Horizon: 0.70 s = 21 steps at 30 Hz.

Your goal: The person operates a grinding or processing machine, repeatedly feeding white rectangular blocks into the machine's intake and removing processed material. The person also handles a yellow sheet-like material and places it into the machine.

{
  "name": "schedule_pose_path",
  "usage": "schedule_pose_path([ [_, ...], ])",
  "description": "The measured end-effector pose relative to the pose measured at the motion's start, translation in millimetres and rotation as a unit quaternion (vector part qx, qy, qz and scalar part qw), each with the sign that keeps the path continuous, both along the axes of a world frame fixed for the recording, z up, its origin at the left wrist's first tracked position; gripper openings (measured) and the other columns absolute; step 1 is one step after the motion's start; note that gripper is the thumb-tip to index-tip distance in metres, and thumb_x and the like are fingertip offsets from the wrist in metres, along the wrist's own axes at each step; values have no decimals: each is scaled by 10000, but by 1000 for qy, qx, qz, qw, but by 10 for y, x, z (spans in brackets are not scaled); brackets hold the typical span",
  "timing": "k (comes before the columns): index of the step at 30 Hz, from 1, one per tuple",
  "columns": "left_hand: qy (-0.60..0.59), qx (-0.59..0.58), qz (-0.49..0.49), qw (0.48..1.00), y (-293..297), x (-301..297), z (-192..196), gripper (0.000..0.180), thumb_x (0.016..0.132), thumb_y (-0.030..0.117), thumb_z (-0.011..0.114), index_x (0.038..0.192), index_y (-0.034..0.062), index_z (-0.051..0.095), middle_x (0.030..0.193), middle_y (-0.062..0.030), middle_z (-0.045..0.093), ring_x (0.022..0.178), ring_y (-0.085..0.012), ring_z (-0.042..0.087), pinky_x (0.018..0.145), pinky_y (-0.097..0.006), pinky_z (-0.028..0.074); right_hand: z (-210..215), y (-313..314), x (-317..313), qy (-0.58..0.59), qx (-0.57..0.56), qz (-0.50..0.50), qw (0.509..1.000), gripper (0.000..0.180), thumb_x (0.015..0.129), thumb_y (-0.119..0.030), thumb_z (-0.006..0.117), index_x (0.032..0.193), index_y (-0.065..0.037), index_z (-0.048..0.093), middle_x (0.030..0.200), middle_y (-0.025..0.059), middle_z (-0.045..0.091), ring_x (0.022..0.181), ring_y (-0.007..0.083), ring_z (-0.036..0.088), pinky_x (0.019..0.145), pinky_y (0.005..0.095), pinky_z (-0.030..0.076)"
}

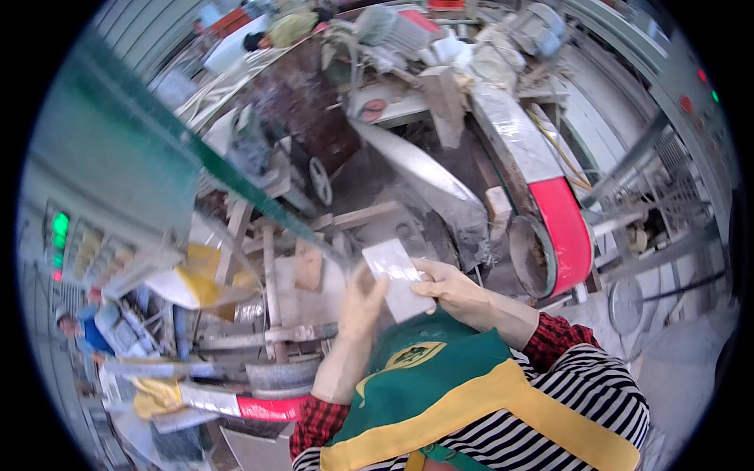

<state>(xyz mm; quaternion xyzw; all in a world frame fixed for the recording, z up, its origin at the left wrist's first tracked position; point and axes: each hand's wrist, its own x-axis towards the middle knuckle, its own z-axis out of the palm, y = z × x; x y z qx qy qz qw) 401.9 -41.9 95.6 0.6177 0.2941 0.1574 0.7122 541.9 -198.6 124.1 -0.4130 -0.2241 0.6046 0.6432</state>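
A flat white rectangular plate [395, 276] with a glossy face is held up in front of my green apron, tilted toward me. My right hand [455, 289] grips its right edge, with the thumb lying on the face and the other fingers behind. At the left edge, my left hand [362, 302] closes on the plate, slightly blurred by motion. Both hands look covered by pale, thin gloves, and red-checked cuffs show at the wrists. The plate's far side is hidden, and its material cannot be made out.
To the right stands a long dusty machine arm with a rounded red-covered end [564, 231]. A pale curved band [424, 177] runs ahead of my hands. A wooden block [309, 264] lies left of them. A green panel [129, 149] rises at left; a person [96, 330] is farther off.
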Motion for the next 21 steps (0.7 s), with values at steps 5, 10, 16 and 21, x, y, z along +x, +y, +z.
schedule_pose_path([
  [5, 65, 5, -196, 978, -364, -20, 69, 595, 905, 62, 641, 1435, 30, 374, 1360, -163, 514, 1198, -215, 528, 1025, -321, 424, -576, -8, 604, 26, 65, -337, 939, 496, 898, -60, 610, 1367, -46, 451, 1137, 101, 646, 909, 158, 658, 665, 241, 544],
  [10, 120, 18, -49, 991, 217, -404, -325, 562, 925, 117, 636, 1422, 10, 395, 1364, -173, 516, 1245, -217, 499, 1040, -314, 404, -1174, -404, 1873, -159, -76, -657, 733, 530, 816, 99, 545, 1311, -65, 445, 1064, 92, 628, 824, 189, 657, 604, 294, 578],
  [16, 200, 130, 162, 958, 842, -1774, -631, 511, 921, 197, 643, 1333, -49, 465, 1302, -182, 560, 1196, -242, 540, 1017, -322, 419, -1425, -880, 2691, -140, -280, -715, 625, 582, 754, 46, 619, 1299, -35, 433, 996, 162, 613, 768, 249, 649, 576, 349, 584],
  [21, 431, 507, 220, 713, 966, -2837, -807, 604, 888, 345, 639, 1349, -3, 462, 1317, -260, 509, 1220, -375, 494, 1010, -452, 414, -1999, -1068, 3076, -223, -347, -677, 609, 533, 816, -24, 595, 1325, -38, 437, 1050, 182, 605, 854, 262, 635, 678, 369, 562],
])
